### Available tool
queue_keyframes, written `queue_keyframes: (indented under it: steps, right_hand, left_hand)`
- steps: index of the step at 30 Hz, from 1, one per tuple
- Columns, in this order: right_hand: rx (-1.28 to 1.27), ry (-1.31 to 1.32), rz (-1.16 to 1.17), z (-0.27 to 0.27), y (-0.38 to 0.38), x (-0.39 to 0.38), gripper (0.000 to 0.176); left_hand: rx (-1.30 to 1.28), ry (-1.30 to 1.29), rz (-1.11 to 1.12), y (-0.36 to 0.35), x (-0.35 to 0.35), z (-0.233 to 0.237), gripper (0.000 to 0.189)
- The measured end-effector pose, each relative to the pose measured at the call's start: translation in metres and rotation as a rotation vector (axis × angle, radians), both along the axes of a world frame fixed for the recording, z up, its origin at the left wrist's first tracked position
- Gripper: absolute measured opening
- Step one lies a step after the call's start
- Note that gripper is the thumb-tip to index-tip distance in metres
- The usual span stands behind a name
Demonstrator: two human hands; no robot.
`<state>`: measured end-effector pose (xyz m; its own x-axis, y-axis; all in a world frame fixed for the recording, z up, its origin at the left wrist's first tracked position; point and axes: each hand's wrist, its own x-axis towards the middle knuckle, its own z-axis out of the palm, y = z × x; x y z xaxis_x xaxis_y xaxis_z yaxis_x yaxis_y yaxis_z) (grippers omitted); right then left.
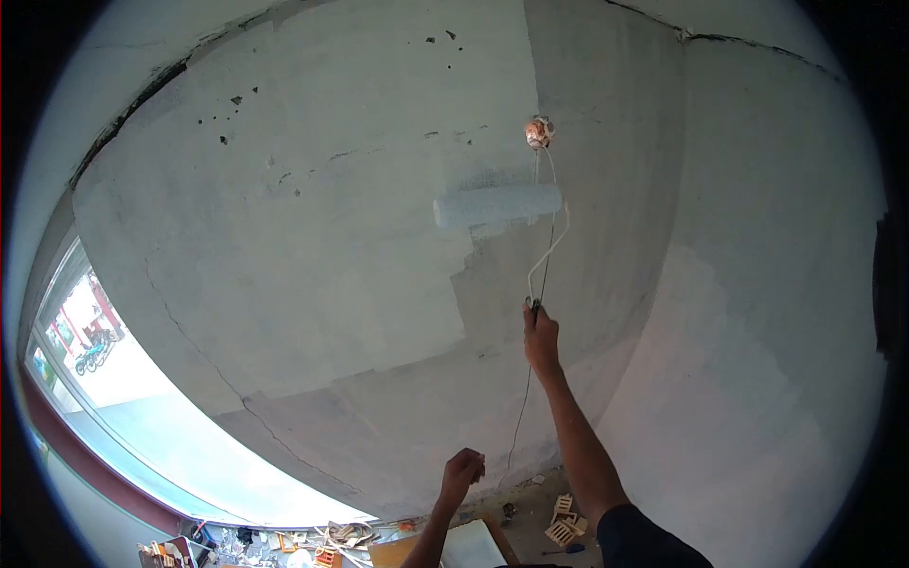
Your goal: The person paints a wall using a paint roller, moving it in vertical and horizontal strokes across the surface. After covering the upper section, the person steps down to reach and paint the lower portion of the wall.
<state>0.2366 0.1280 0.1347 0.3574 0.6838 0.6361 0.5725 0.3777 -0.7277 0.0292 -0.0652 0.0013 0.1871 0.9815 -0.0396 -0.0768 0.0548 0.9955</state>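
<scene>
Grey roller (498, 205) on wall (312, 284), right hand (541, 339) holding it

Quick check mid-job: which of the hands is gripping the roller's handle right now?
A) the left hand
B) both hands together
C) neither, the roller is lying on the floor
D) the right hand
D: the right hand is raised and closed around the handle of the paint roller, which is against the grey surface. The left hand is curled lower down, apart from the roller.
</scene>
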Motion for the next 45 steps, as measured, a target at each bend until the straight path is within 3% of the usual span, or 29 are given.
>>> queue_keyframes:
  steps: [3, 5, 9, 13, 15, 18, 21, 22, 25, 28, 31, 38, 42, 45]
  right_hand:
    - [-0.144, 0.134, 0.112, -0.003, -0.02, -0.004, 0.032]
    - [-0.091, 0.13, 0.119, -0.011, -0.028, 0.001, 0.032]
    - [0.013, 0.053, 0.101, 0.018, -0.054, 0.022, 0.033]
    - [-0.044, 0.035, 0.062, 0.044, -0.069, 0.048, 0.032]
    - [-0.09, 0.037, 0.045, 0.051, -0.077, 0.056, 0.032]
    - [-0.154, -0.009, 0.035, 0.056, -0.088, 0.064, 0.03]
    - [-0.059, -0.095, -0.02, 0.064, -0.091, 0.063, 0.028]
    - [-0.071, -0.181, -0.02, 0.073, -0.096, 0.064, 0.028]
    - [-0.241, -0.205, 0.028, 0.076, -0.089, 0.077, 0.03]
    - [-0.262, -0.357, 0.02, 0.06, -0.076, 0.084, 0.034]
    - [-0.31, -0.321, 0.002, 0.035, -0.061, 0.071, 0.033]
    - [-0.258, -0.221, 0.049, 0.019, -0.033, 0.053, 0.036]
    - [-0.07, -0.275, -0.026, 0.007, 0.005, 0.047, 0.034]
    - [-0.147, -0.048, 0.045, 0.045, 0.008, 0.03, 0.03]
  left_hand:
    - [0.116, 0.002, -0.039, 0.059, 0.021, 0.0, 0.012]
    - [0.247, -0.025, -0.048, 0.111, 0.046, 0.014, 0.009]
    - [0.525, 0.093, -0.083, 0.22, 0.114, 0.062, 0.032]
    - [0.807, 0.234, -0.086, 0.293, 0.201, 0.1, 0.054]
    - [0.916, 0.174, -0.093, 0.308, 0.249, 0.111, 0.062]
    - [0.943, 0.319, -0.192, 0.322, 0.315, 0.131, 0.072]
    - [0.804, 0.149, -0.387, 0.299, 0.365, 0.171, 0.074]
    - [0.945, 0.062, -0.302, 0.297, 0.386, 0.17, 0.073]
    - [0.986, -0.125, -0.239, 0.288, 0.408, 0.154, 0.072]
    - [0.926, 0.044, -0.187, 0.278, 0.403, 0.122, 0.071]
    - [0.693, 0.26, -0.281, 0.262, 0.384, 0.11, 0.072]
    - [0.986, 0.324, -0.439, 0.293, 0.329, 0.057, 0.08]
    - [1.01, 0.504, -0.363, 0.285, 0.24, 0.048, 0.072]
    - [0.983, 0.868, -0.271, 0.258, 0.143, 0.057, 0.069]
